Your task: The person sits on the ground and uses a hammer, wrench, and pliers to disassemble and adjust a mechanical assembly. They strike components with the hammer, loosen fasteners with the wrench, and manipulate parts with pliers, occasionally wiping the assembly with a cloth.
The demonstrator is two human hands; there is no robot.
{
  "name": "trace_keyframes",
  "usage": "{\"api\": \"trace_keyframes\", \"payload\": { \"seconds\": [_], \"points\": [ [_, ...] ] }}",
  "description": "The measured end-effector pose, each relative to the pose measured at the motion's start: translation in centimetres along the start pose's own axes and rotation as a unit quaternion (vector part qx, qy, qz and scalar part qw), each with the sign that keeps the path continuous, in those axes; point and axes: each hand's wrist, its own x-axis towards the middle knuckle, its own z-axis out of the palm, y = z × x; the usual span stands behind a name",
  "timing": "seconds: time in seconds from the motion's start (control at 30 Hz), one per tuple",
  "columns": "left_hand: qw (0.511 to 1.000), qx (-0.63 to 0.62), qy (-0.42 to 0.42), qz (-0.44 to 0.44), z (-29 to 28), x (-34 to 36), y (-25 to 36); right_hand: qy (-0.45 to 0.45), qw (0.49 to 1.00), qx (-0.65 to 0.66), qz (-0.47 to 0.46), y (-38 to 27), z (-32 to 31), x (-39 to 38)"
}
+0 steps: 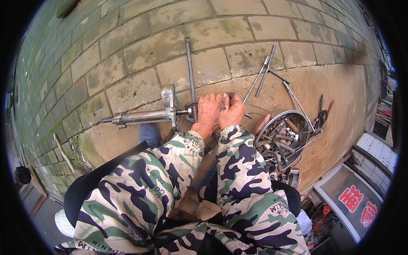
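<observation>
Thing: a metal shaft [144, 117] with a flange [169, 102] near its right end and a crosswise bar [190, 63] beyond it. Judged heavy, rigid and not readily broken; worn surfaces may be greasy and slip under bare skin. Soundest hold: the plain round length of the shaft, or the bar for leverage; the flange edge looks awkward for fingers.

Position: the shaft lies crosswise, left of both hands, just beyond the blue shoe [149, 134]. The bar runs away from the wearer, its near end just beside the left hand [208, 111].

Grip: the left hand is curled, its fingers turned away. The right hand [232, 112] is folded close beside it. What either has hold of cannot be told, the knuckles hiding it; the left appears to touch the bar's near end.
</observation>
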Motion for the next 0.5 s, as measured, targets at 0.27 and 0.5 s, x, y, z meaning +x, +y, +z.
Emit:
{"api": "trace_keyframes", "payload": {
  "seconds": [0.27, 0.5],
  "points": [
    [0.998, -0.034, 0.034, -0.048, -0.6, -0.1, 0.0, -0.039, 0.998, -0.049, 0.003, -1.0, 0.9, 1.3],
    [0.992, -0.084, 0.066, -0.072, -0.6, 0.2, 0.1, -0.065, 0.984, -0.160, 0.037, -3.1, 1.0, 3.7]
  ]
}}
